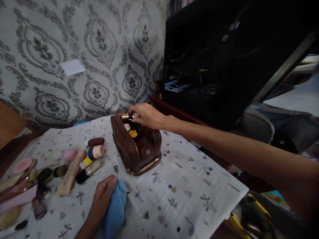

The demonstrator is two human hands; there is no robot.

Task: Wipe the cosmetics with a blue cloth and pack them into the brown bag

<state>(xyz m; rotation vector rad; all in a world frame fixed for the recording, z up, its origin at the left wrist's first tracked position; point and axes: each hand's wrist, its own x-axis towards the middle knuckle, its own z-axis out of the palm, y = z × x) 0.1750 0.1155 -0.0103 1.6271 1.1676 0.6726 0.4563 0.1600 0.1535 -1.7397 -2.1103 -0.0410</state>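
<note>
A brown zippered makeup bag (127,152) stands open on the patterned white cloth (184,199). At its far end, my right hand (147,116) pinches a small gold-and-dark cosmetic tube (126,116) above the opening; its exact kind is unclear. Inside the bag a yellow-gold item (133,133) and a pale item show, partly in shadow. Closer to me, my left hand (103,192) is closed on a light blue cloth (115,210), which hangs down over the table in front of the bag.
On the left lie several cosmetics, among them a beige tube (72,172), a pink sponge (69,155), a foundation bottle (91,170) and a dark red item (96,142). A large black screen (214,66) stands at the back right. The table's edge runs along the right.
</note>
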